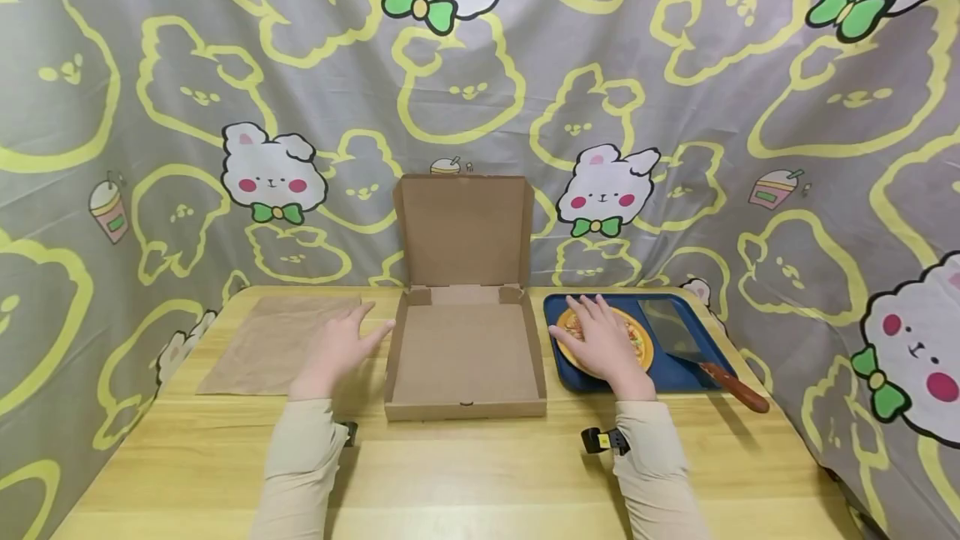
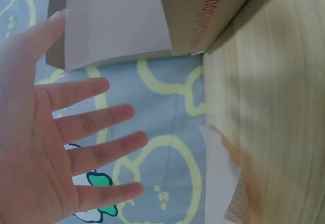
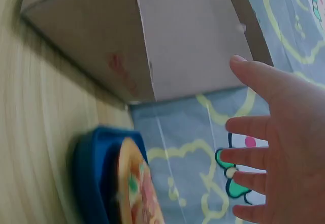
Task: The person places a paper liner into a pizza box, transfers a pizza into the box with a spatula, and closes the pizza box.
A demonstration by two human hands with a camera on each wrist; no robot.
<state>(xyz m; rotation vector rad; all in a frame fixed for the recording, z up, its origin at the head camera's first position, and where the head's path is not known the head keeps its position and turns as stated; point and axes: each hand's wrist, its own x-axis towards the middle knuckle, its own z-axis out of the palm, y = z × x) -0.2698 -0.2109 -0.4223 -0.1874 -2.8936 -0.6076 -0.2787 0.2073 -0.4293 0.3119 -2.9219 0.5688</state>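
Observation:
A brown cardboard pizza box (image 1: 468,357) stands with its lid up between the two hands. My left hand (image 1: 337,352), fingers straight and spread, is left of the box and overlaps a brown paper sheet or bag (image 1: 255,348) in the head view. In the left wrist view its palm (image 2: 30,153) faces the camera, holding nothing. My right hand (image 1: 606,344), also with straight spread fingers, hovers over a small pizza (image 1: 643,347) and hides part of it. Its fingers show apart from the pizza (image 3: 139,193) in the right wrist view.
The pizza lies on the left of a blue tray (image 1: 667,377). A pizza server (image 1: 735,386) with a wooden handle rests on the tray's right, its handle sticking out past the front rim. A patterned curtain (image 1: 480,107) hangs behind the wooden table (image 1: 465,473).

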